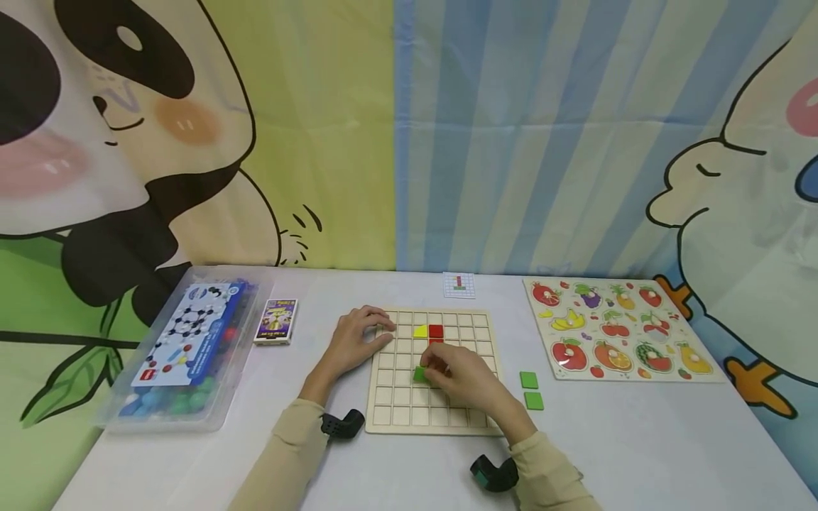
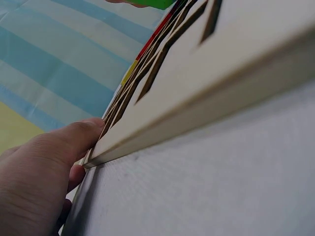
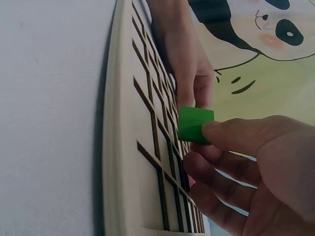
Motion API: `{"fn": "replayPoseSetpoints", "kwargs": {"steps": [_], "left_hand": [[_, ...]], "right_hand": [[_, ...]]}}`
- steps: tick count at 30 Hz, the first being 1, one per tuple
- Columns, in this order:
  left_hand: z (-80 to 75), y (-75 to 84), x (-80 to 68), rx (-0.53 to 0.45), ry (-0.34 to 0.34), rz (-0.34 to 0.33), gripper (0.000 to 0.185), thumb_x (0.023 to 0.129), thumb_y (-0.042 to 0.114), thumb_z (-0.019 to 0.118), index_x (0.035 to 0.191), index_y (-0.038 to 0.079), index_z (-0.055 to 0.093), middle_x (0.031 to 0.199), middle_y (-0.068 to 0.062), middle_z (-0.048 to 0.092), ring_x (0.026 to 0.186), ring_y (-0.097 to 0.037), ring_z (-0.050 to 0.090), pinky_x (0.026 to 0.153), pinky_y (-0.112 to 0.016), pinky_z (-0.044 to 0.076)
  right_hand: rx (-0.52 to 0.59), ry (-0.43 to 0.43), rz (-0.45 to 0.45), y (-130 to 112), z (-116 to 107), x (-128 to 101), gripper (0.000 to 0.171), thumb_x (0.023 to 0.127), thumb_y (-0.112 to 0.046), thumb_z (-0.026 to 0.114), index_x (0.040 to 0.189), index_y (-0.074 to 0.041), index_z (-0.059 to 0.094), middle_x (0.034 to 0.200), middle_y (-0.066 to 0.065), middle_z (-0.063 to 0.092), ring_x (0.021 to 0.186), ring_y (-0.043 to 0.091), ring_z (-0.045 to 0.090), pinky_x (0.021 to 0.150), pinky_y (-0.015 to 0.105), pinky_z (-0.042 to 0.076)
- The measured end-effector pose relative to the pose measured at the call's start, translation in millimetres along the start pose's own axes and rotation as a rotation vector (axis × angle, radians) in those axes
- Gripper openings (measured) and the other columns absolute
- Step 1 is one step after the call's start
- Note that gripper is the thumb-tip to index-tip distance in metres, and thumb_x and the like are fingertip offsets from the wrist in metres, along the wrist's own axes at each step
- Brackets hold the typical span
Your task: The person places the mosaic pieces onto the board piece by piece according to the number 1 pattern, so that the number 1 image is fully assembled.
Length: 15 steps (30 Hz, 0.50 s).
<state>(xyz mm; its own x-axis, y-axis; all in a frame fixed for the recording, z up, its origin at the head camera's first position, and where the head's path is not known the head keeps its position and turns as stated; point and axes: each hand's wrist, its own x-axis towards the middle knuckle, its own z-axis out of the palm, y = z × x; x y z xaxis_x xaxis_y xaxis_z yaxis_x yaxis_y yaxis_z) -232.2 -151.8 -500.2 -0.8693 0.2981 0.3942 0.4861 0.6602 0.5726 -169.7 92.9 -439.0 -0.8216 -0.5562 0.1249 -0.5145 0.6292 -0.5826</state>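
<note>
While my relaxed left hand (image 1: 350, 343) is touching the board (image 1: 385, 396), my right fingers (image 3: 236, 135) are probably placing a pinched green tile (image 3: 193, 123), needing square alignment next.

Grid board (image 1: 402, 397) on table (image 1: 396, 475), left hand (image 1: 350, 342) at its left edge, right hand (image 1: 461, 372) over its middle with held tile (image 1: 418, 375). Loose tiles (image 1: 528, 380) just right of board, fruit puzzle (image 1: 626, 333) farther right. Small box (image 1: 276, 321) left, case (image 1: 160, 422) left of that; card (image 1: 459, 285) behind board, curtain (image 1: 479, 142) behind table.
</note>
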Motion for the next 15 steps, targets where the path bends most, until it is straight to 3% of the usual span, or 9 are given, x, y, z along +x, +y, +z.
{"fn": "replayPoseSetpoints", "kwargs": {"steps": [6, 15], "left_hand": [[1.7, 1.9, 1.9, -0.003, 0.013, 0.019, 0.013, 0.083, 0.027, 0.072, 0.096, 0.025, 0.071, 0.112, 0.003, 0.063, 0.101, -0.021, 0.056, 0.086, -0.046, 0.035], [-0.2, 1.9, 1.2, 0.003, -0.015, -0.026, 0.012, 0.084, 0.029, 0.072, 0.096, 0.025, 0.071, 0.113, 0.002, 0.064, 0.103, -0.022, 0.056, 0.089, -0.048, 0.036]], "right_hand": [[-0.035, -0.009, 0.024, 0.9, 2.7, -0.1, 0.005, 0.089, -0.021, 0.066, 0.092, -0.019, 0.062, 0.075, -0.014, 0.057, 0.066, 0.002, 0.049, 0.062, 0.019, 0.043], [-0.079, 0.025, 0.029, 0.1, 8.3, -1.3, 0.005, 0.086, -0.020, 0.069, 0.091, -0.018, 0.067, 0.081, -0.013, 0.053, 0.068, 0.001, 0.049, 0.062, 0.018, 0.043]]}}
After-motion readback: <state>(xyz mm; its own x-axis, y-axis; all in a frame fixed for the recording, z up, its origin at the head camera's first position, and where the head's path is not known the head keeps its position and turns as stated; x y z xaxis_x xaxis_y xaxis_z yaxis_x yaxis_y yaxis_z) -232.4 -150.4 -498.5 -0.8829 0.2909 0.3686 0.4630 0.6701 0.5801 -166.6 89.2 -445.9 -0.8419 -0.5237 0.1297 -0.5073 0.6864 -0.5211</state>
